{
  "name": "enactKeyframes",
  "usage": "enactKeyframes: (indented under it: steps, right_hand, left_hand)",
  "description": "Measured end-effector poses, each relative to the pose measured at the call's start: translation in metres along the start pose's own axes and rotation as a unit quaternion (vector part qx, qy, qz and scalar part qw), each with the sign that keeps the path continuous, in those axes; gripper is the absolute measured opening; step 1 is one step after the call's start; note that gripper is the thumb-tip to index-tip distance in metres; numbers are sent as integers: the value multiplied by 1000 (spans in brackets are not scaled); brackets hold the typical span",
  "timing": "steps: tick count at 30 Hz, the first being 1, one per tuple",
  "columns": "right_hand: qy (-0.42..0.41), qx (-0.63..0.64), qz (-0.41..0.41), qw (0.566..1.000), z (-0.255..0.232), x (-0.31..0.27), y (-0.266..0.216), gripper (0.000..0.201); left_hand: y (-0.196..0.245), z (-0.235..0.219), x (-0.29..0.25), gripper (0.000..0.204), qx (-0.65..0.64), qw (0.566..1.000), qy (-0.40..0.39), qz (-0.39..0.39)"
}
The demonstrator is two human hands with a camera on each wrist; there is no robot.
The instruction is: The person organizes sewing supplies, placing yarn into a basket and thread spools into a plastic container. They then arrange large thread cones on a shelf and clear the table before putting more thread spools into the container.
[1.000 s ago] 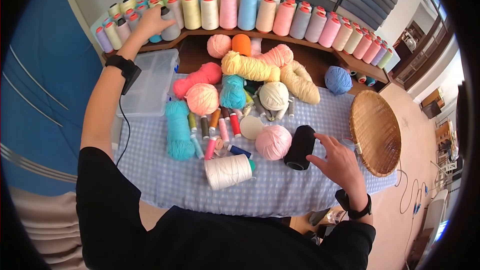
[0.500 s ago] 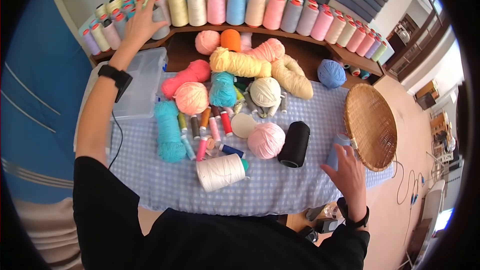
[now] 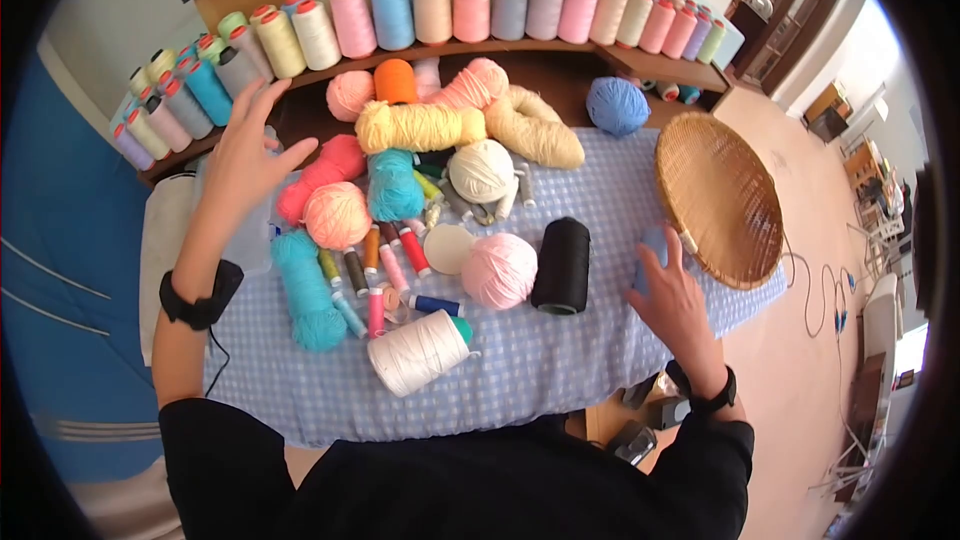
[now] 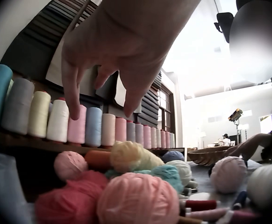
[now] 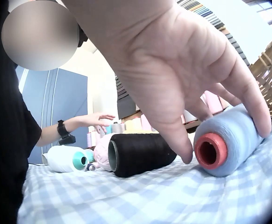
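My left hand [image 3: 245, 155] hovers with spread fingers over the table's back left, in front of the shelf and apart from the grey thread cone [image 3: 237, 70]; it holds nothing. In the right wrist view, a light blue thread cone [image 5: 234, 135] with a red core lies on its side. My right hand [image 5: 182, 88] straddles it, thumb on one side and loosely bent fingers over the other. Left of that hand lies a black thread cone [image 3: 562, 265]. Beyond it are a pale pink yarn ball [image 3: 500, 272] and a large white thread cone [image 3: 415, 352].
A shallow woven basket [image 3: 720, 200] leans at the right edge of the checked cloth [image 3: 530, 380]. Yarn skeins [image 3: 420, 127], balls and small spools crowd the middle left. Thread cones line the curved shelf [image 3: 540, 43]. A clear plastic box [image 3: 250, 240] sits partly under my left arm.
My left hand has come off the grey cone and drawn back toward me. My right hand has moved right, from beside the black cone to the light blue cone. The head view has shifted.
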State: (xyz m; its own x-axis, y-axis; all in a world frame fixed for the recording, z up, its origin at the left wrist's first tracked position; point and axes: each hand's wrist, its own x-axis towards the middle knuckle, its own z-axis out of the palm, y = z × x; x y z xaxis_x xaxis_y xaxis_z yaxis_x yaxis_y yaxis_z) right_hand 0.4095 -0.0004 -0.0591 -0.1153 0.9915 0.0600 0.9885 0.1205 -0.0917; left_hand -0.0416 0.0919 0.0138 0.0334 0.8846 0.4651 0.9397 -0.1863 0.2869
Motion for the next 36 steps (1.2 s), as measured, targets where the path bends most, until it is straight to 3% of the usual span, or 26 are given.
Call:
enactKeyframes:
  steps: [9,12,14,15,17,20,27,29,35,36]
  right_hand:
    - [56,-36,-25,997,0,5,-6,52]
    - [109,-35,-52,992,0,3,-8,49]
    - [139,-21,-66,988,-6,4,-12,45]
    - [140,-22,-63,988,-9,5,-13,45]
    - [159,43,-66,984,-18,8,-15,41]
    - [185,66,-88,976,-29,10,-16,40]
    - [155,149,-44,976,-53,9,-22,43]
    - [119,189,-31,974,-56,10,-20,45]
    - [78,287,-30,954,-81,15,-6,50]
    - [112,280,-50,952,-85,21,3,54]
  left_hand:
    - [1,-2,-41,58,-128,989,-61,44]
    - [10,-9,-52,59,-153,983,-80,56]
    - [23,-18,-59,61,-166,979,-120,-19]
    - [26,-21,-61,61,-168,978,-121,-15]
    - [30,-26,-66,60,-247,957,-121,-90]
    - [14,-27,-76,61,-270,955,-76,-94]
    - [-8,-46,-94,67,-247,962,-91,-73]
    - [-24,-42,-95,67,-189,970,-143,-46]
    - [-5,-36,-98,65,-224,958,-153,-90]
    - [-5,-34,-99,65,-224,958,-154,-89]
